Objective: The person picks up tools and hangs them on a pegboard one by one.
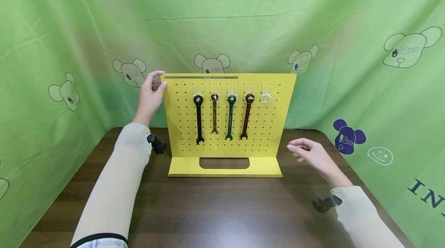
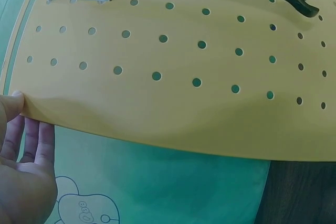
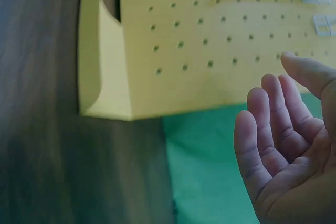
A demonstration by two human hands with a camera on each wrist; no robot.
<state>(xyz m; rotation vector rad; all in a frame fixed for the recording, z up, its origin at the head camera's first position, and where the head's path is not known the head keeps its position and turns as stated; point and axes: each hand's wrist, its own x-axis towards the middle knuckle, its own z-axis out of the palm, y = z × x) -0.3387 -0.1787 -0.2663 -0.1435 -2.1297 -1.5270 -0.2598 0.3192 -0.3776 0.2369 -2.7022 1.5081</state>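
A yellow pegboard (image 1: pixel 222 149) stands upright on its foot. My left hand (image 1: pixel 150 95) pinches its upper left corner; in the left wrist view the thumb (image 2: pixel 13 106) lies on the front face, the fingers behind the edge. From white hooks hang a black wrench (image 1: pixel 199 120), a bronze wrench (image 1: pixel 214 114), a green wrench (image 1: pixel 230 118) and a red wrench (image 1: pixel 247 118), open ends down. A further white hook (image 1: pixel 267 95) at the right bears no wrench. Beside the board's lower right, my right hand (image 1: pixel 313 157) hovers with loosely bent fingers, holding nothing.
The board rests on a dark brown wooden table (image 1: pixel 215 209). Green cloth (image 1: pixel 222 20) printed with bear heads hangs behind and on both sides. Each wrist wears a small black camera, the left one (image 1: pixel 158 145) near the board's left edge.
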